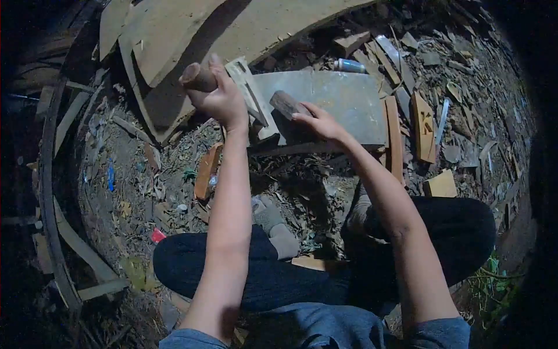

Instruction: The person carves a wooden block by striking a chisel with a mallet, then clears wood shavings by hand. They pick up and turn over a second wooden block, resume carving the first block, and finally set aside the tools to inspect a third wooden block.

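Note:
My left hand (228,104) is closed around a short, brown, round-ended piece of wood (198,78), raised near the large pale boards. Lower and to the right, my right hand (321,123) grips a dark oblong wooden block (287,104) by its near end, over a grey flat slab (349,107). Between the two hands, a pale narrow piece of wood with a long slot (251,93) rests at the slab's left end. My left wrist partly covers its near side.
Large pale boards (256,32) lie across the back. A blue-and-silver can (350,66) sits at the slab's far edge. Orange-brown wood offcuts (423,128) are on the right, another offcut (207,170) on the left. Wood scraps cover the ground around my legs.

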A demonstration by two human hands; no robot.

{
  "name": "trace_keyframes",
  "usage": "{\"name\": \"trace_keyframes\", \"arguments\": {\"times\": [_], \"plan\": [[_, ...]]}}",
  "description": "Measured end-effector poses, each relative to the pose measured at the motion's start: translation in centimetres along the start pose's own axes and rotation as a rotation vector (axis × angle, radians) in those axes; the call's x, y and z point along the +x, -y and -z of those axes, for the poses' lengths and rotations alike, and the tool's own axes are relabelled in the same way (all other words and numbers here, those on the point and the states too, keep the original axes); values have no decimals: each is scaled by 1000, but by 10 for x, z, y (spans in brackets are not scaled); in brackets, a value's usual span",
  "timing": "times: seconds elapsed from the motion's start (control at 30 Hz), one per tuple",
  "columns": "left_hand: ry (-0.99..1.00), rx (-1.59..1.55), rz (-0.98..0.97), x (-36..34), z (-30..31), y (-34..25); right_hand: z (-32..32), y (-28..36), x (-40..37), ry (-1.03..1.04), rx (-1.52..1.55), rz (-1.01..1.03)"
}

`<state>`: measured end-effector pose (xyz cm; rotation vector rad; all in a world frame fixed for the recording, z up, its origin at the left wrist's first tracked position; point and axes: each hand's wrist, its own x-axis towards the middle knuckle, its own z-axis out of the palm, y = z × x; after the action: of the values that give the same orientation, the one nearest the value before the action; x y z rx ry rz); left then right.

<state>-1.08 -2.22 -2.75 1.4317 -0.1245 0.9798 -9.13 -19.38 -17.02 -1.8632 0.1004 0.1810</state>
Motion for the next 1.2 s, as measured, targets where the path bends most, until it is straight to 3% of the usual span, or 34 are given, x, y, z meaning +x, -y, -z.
{"name": "trace_keyframes", "arguments": {"times": [0.13,0.2,0.23,0.27,0.3,0.33,0.37,0.43,0.5,0.53,0.6,0.63,0.67,0.77,0.87,0.93,0.97,1.0,1.1,1.17,1.2], "plan": [[21,159,-21,8,4,17,-1,4,-2,1,-17,-36],[-36,30,37,3,0,-1,-6,-8,8,-108,-21,-12],[-76,103,-84,2,0,-7,-3,1,13,-108,-26,1],[-116,181,-203,2,2,-8,1,20,17,-186,98,-25],[-95,159,-120,2,4,-8,5,37,18,-262,224,-58],[-101,160,-118,0,6,-9,12,85,8,-296,302,51],[-91,180,-126,-3,8,-12,18,125,5,-367,282,328],[-78,189,-126,-6,5,-13,29,216,-20,-349,266,502],[-81,319,-158,-7,5,-2,32,271,-29,-458,58,970],[-81,307,-161,-10,5,6,23,287,-43,-756,-166,1049],[-25,373,-188,-16,8,18,19,293,-54,-678,-411,1131],[16,170,-181,-15,9,16,12,283,-48,-686,-639,1122],[7,163,-182,-15,11,12,11,280,-55,-432,-994,823],[-9,42,-35,-16,9,5,17,293,-55,-512,-1026,968],[13,160,-173,-16,15,-1,11,299,-66,-672,-747,1039],[-16,21,-68,-21,15,-4,3,289,-63,-694,-557,1105],[-9,32,-62,-18,15,0,0,278,-67,-544,-834,928],[3,41,-58,-14,17,4,-1,271,-65,-332,-902,715],[40,77,-31,-5,25,27,6,271,-68,-247,-879,585],[55,122,-4,-4,34,34,4,245,-51,-325,-402,480],[51,124,-7,-4,33,34,5,229,-41,-321,-401,484]]}}
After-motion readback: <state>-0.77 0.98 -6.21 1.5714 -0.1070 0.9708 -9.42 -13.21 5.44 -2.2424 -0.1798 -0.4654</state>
